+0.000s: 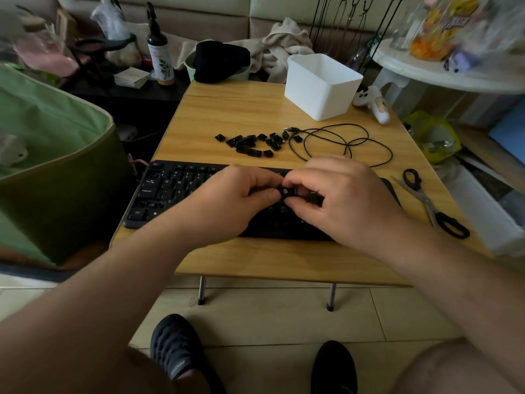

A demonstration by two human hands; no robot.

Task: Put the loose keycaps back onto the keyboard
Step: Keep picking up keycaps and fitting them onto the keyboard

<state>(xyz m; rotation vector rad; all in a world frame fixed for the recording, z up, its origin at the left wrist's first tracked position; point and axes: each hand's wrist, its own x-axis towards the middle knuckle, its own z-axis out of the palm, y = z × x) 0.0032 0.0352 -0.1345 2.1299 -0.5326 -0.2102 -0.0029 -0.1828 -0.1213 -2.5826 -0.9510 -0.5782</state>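
Both hands met over the keyboard [170, 189] near the worktop [255, 257] edge; left hand [235, 194] and right hand [341, 194] pinched one keycap [285, 191], apparently aligning it; loose keycaps [252, 143] lay just beyond.

Lived-in home room: sofa [227, 12], crumpled laundry [284, 44], low folding table [255, 260], tiled floor.

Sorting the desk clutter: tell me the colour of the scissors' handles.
Black, seen in the head view: the metal-bladed scissors on the table's right.
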